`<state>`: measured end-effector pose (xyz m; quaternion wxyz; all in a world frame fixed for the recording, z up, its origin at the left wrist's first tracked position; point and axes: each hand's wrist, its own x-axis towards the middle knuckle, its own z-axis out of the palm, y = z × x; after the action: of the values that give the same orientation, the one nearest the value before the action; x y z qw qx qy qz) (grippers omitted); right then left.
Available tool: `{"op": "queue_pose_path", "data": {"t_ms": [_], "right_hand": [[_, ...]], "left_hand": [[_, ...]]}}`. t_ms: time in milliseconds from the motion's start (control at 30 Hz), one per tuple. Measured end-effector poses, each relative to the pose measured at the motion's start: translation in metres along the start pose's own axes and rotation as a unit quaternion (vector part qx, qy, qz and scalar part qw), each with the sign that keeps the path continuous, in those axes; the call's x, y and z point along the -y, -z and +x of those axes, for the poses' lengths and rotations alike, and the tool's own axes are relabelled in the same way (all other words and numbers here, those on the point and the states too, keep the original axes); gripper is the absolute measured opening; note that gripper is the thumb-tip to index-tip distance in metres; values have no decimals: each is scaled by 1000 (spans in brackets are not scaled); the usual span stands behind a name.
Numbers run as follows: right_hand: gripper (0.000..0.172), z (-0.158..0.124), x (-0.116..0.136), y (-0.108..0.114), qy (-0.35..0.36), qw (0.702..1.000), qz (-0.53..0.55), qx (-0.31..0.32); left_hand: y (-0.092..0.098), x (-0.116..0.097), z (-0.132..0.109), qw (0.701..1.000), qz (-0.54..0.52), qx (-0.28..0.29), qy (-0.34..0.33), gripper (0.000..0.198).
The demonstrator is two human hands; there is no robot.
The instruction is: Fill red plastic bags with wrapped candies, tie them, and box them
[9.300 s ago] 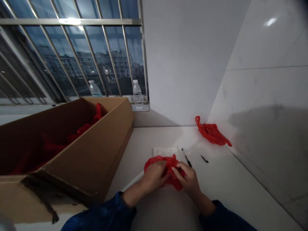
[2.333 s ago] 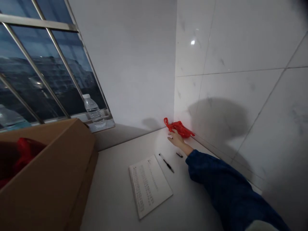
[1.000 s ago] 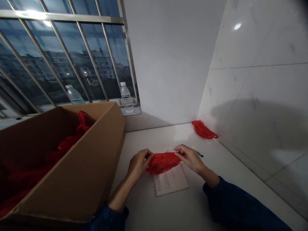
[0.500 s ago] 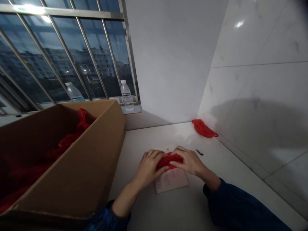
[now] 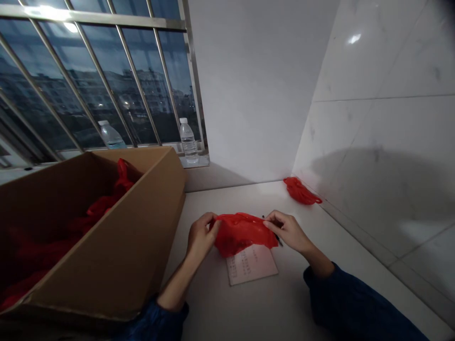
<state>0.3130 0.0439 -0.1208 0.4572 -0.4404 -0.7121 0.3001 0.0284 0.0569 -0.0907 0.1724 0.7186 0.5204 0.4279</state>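
Head view: the left hand (image 5: pixel 201 238) has thumb and fingers pinched on one top corner of a red plastic bag (image 5: pixel 243 234), and the right hand (image 5: pixel 288 232) is clamped on the other! The bag hangs spread between them, over the upper part of a printed booklet (image 5: pixel 253 266) and partly hiding a black pen (image 5: pixel 279 240). Left, a cardboard box (image 5: pixel 142 232) holds more red plastic; a crumpled second bag (image 5: pixel 301 191) lies by the tiled wall (image 5: pixel 384 123).

We've got thin red bag (image 5: pixel 241 235) pinched along upper edge, left hand (image 5: pixel 199 237) one side, right hand (image 5: pixel 288 231) other, hiding part of printed booklet (image 5: pixel 253 266) on counter (image 5: pixel 234 312). Second red bag (image 5: pixel 301 191) kinda crumpled by tiled wall (image 5: pixel 387 123). More red plastic (image 5: pixel 101 207) in cardboard box (image 5: pixel 117 232), two bottles (image 5: pixel 188 144) by barred window (image 5: pixel 106 19).
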Motion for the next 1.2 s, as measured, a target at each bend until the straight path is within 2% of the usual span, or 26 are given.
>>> {"op": "queue_pose_path", "data": {"t_ms": [133,200,300,333,400,433,467,567,633,700,767,800,867,933,1000,1067,1100,1133,1200], "right_hand": [[23,0,-3,4,-13,997,45,-53],[22,-1,3,-2,-10,994,58,-87],[18,-3,16,-15,3,994,65,-84],[19,-4,19,-19,4,995,62,-75],[25,-6,20,-23,-4,995,53,-83],[28,-6,18,-22,-11,994,47,-98],[30,-7,15,-18,-17,992,40,-117],[40,-9,12,1,-22,985,1,-170],[57,-13,23,13,10,978,-46,-204],[66,-19,44,17,74,960,-86,-256],[54,-25,71,12,151,937,-110,-294],[44,-26,83,6,189,935,-118,-276],[26,-25,100,-8,231,950,-141,-153],[19,-19,103,-22,207,957,-202,1],[18,-11,95,-34,148,940,-289,107],[12,-6,83,-41,115,915,-354,157],[8,-4,77,-42,110,906,-373,163],[14,-4,71,-42,106,902,-387,159],[42,-5,63,-40,91,898,-407,141]], "left_hand": [[4,6,5,999,-20,-13,23,23],[5,-3,2,1000,-18,-16,-18,26],[4,-27,-9,993,32,29,-109,53],[4,-34,-12,990,51,50,-124,53],[6,-43,-15,989,59,64,-117,31],[8,-44,-15,993,43,45,-105,20],[12,-44,-14,996,18,13,-91,18],[26,-43,-9,993,-42,-86,-66,28],[34,-47,-9,992,-60,-87,-67,26],[39,-55,-12,992,-93,-53,-70,21],[41,-66,-17,988,-132,-20,-74,16],[41,-70,-19,987,-145,-7,-73,17],[41,-76,-23,984,-164,25,-63,21],[41,-77,-26,977,-195,74,-49,26],[41,-74,-27,965,-228,125,-38,24],[44,-70,-27,959,-234,160,-26,22],[46,-69,-27,959,-224,171,-21,21],[47,-68,-27,961,-205,182,-21,20],[49,-67,-26,968,-133,209,-42,23]]}}
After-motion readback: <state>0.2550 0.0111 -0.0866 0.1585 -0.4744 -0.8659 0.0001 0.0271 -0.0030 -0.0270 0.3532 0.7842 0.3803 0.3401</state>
